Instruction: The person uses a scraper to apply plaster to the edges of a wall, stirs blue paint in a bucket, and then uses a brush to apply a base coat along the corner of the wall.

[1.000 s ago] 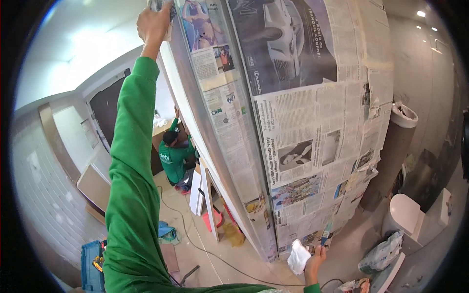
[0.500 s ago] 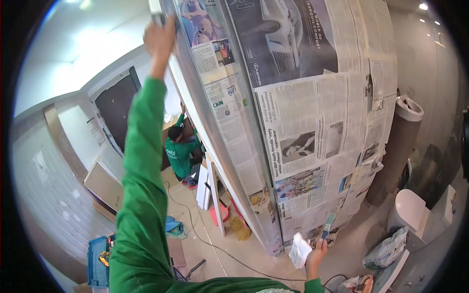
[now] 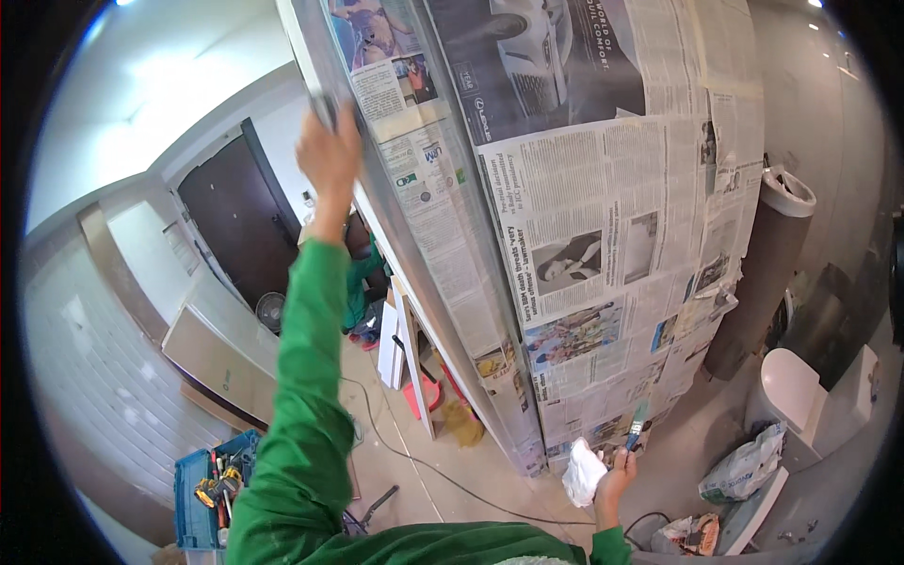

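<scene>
A tall panel covered in newspaper fills the middle of the view, with a white edge strip down its left side. High on that strip is my left hand, its fingers closed round a small dark object, blurred by motion and too smeared to name. Low in front of the panel, my right hand grips a paintbrush, bristles up. A white cloth is held in the same hand, bunched beside the brush handle.
Behind my left arm a co-worker in green crouches by boards. A cable crosses the floor. At lower left lies a blue toolbox with a drill. A toilet and plastic bag stand right.
My left hand has moved down along the white edge with the dark object. The view has shifted, and my arm now hides more of the co-worker. My right hand keeps its hold.
</scene>
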A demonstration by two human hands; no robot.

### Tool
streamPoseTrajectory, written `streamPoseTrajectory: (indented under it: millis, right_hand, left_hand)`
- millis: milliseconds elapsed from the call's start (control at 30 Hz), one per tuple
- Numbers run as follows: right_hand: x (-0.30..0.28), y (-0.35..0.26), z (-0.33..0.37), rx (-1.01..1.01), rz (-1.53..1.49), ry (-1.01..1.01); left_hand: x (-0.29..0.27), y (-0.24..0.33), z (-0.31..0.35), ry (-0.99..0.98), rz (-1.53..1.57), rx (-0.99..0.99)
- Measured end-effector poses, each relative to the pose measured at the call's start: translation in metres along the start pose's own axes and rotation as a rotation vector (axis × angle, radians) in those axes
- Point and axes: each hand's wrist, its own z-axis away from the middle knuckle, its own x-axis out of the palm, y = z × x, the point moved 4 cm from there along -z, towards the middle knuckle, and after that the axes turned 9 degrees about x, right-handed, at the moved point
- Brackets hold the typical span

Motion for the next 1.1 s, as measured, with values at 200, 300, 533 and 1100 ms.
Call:
streamPoseTrajectory:
  millis: [200, 300, 533, 1100]
  right_hand:
    - [-0.003, 0.001, 0.006, 0.027, 0.127, -0.053]
    - [-0.010, 0.008, -0.002, 0.028, 0.117, -0.040]
    - [-0.016, 0.001, 0.008, 0.013, 0.128, -0.019]
    - [0.008, 0.045, 0.004, 0.003, 0.174, -0.108]
  left_hand:
    - [0.001, -0.018, -0.088, -0.060, -0.192, 0.008]
    - [0.008, -0.017, -0.134, -0.098, -0.213, -0.014]
    - [-0.061, 0.046, 0.126, -0.211, -0.011, -0.111]
    - [0.003, -0.022, -0.123, -0.059, 0.009, -0.144]
